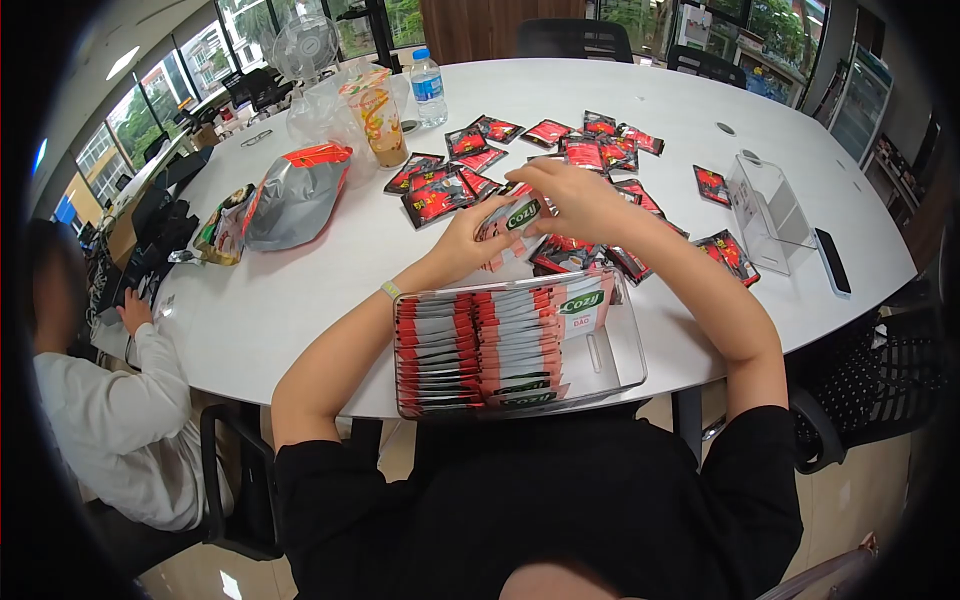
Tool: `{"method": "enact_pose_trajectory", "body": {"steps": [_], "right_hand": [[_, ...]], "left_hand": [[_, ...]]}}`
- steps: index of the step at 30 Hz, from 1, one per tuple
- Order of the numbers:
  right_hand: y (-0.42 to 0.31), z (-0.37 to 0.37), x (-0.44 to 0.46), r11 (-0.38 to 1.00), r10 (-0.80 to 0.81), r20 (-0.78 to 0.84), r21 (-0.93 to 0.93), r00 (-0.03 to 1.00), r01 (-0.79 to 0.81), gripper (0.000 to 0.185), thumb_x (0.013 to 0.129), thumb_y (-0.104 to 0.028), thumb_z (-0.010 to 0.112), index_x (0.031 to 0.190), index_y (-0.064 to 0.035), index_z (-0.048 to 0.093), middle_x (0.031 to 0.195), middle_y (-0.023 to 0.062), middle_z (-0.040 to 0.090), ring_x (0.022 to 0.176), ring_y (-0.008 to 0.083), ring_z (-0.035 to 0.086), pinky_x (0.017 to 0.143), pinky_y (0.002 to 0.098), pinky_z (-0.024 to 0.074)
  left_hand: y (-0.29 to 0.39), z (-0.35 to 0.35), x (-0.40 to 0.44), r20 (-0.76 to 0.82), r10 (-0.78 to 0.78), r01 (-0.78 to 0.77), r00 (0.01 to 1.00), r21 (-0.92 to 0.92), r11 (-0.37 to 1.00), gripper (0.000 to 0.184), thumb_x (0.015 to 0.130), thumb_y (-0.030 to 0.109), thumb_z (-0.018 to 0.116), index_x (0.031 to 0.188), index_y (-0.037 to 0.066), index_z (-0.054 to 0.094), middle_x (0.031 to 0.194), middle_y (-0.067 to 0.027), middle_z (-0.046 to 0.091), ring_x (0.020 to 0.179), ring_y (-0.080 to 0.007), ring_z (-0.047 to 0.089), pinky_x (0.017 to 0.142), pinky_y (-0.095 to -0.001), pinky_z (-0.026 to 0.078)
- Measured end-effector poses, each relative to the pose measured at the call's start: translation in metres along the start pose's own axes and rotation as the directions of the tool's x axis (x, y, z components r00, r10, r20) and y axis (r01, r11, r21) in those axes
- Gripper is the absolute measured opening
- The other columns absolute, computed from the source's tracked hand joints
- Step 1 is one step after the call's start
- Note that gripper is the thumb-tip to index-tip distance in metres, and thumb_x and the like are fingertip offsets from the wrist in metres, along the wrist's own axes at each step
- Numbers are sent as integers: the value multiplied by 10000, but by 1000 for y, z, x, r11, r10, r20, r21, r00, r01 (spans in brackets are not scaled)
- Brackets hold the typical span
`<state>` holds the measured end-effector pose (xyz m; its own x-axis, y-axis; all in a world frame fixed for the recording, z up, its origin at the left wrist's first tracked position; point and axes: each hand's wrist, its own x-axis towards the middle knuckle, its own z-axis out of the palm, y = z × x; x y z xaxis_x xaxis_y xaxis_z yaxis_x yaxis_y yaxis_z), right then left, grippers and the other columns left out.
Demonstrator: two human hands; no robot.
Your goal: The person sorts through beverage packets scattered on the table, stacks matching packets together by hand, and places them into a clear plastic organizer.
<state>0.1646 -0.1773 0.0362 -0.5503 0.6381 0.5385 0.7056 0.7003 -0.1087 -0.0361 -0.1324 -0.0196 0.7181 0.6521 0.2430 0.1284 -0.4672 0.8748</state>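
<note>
Over the white table, my left hand [468, 242] closes around a small stack of pink-and-white Cozy sachets [524, 214]. From the right, my right hand [572, 198] grips the upper and right edges of the same stack. Just below my hands, near the table's front edge, is a clear plastic box [628, 362]. Two rows of upright, tightly packed sachets [520, 350] fill its left and middle parts, and one Cozy sachet [585, 303] shows its face at the right. Several red-and-black packets [585, 153] lie scattered beyond my hands and partly beneath them.
A silver-and-red bag [295, 205], a drink cup [378, 120] and a water bottle [428, 88] stand at the left and back. At the right are a clear acrylic stand [768, 215] and a phone [832, 262]. Another person [125, 400] sits at the left.
</note>
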Motion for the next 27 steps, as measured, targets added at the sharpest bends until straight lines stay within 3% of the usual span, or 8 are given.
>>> {"method": "enact_pose_trajectory", "body": {"steps": [2, 6, 10, 12, 13, 19, 21, 27], "right_hand": [[-1, 5, 0, 995, 103, 101, 7, 990, -104, 392, 650, -211, 723, 979, -52, 581, 858, 116, 598, 814, 288, 603, 678, 398, 484], [-1, -14, 3, 973, 183, 143, -166, 973, -159, 281, 671, -222, 709, 851, -41, 593, 748, 128, 609, 745, 307, 609, 646, 404, 481], [-16, -58, 3, 959, 145, -119, -229, 982, -169, 272, 661, -223, 731, 658, -11, 561, 571, 112, 568, 550, 282, 575, 509, 365, 433], [-42, -97, 3, 964, 268, 205, -61, 941, -261, 337, 655, -266, 752, 569, -10, 550, 511, 86, 527, 484, 232, 528, 458, 322, 389], [-45, -106, -1, 964, 266, 209, -61, 941, -259, 337, 655, -266, 752, 569, -10, 550, 511, 86, 527, 484, 232, 528, 458, 322, 389], [-59, -109, -13, 981, -73, 488, 190, 870, -25, 243, 652, -261, 746, 612, -45, 643, 469, 67, 508, 452, 208, 518, 447, 308, 384], [-63, -91, -13, 984, 50, 543, -168, 838, 50, 226, 632, -234, 746, 625, -33, 642, 511, 79, 547, 508, 218, 575, 456, 306, 419], [-92, -83, -16, 909, 115, 566, -391, 816, 144, 225, 608, -221, 740, 654, -26, 637, 600, 84, 598, 583, 223, 615, 505, 334, 452]], "left_hand": [[1, -1, 0, -6, 35, -34, 999, 60, 998, 476, 837, 163, 606, 1245, 23, 405, 968, -54, 573, 748, -37, 502, 619, -184, 432], [16, 3, -5, 35, -84, 88, 996, -120, 989, 515, 822, 139, 618, 1262, 27, 376, 910, -34, 572, 640, -29, 503, 527, -177, 414], [2, 4, -2, -33, 41, -41, 999, -10, 999, 513, 816, 89, 586, 1272, 30, 359, 800, -22, 567, 553, -32, 506, 475, -172, 406], [7, 2, -3, -18, -4, 4, 1000, -14, 1000, 511, 813, 73, 571, 1274, 28, 356, 771, -20, 558, 553, -37, 509, 480, -177, 412], [9, 1, -4, 2, -49, 49, 999, -14, 999, 509, 811, 57, 555, 1276, 27, 353, 741, -18, 548, 553, -42, 512, 486, -181, 418], [10, 5, -4, -35, -57, 54, 998, -66, 996, 528, 808, 49, 549, 1291, 26, 337, 740, -9, 533, 563, -38, 500, 498, -187, 416], [10, 4, -4, -36, -51, 49, 998, -54, 997, 527, 807, 50, 550, 1291, 28, 340, 750, -10, 534, 573, -34, 494, 500, -184, 413], [11, 3, -4, -2, -73, 73, 997, -50, 996, 507, 801, 58, 563, 1267, 40, 365, 821, -27, 542, 603, -30, 481, 510, -177, 400]]}}
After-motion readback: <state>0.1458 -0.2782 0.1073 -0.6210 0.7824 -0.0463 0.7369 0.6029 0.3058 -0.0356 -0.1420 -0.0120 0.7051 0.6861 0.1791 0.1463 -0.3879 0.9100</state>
